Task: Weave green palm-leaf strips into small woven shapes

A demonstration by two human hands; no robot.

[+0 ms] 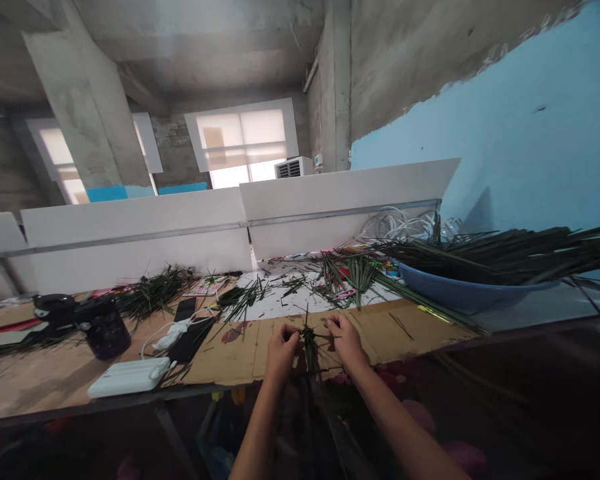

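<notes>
Between my two hands, at the front edge of the cardboard sheet [260,350], is a small bundle of dark green leaf strips [310,343], knotted near its top with loose ends hanging down. My left hand [283,347] is pinched closed at the bundle's left side; what its fingertips hold is too small to make out. My right hand [346,340] pinches a thin leaf strip [323,335] that runs across to the bundle. Both wrists are low over the table's edge.
At the right stands a blue basin [460,290] heaped with long green leaves [510,253]. Woven leaf pieces [350,273] and scraps lie behind the cardboard. To the left are a white power bank [129,377], a phone [193,337], a dark jar [101,327] and a leaf pile [155,293].
</notes>
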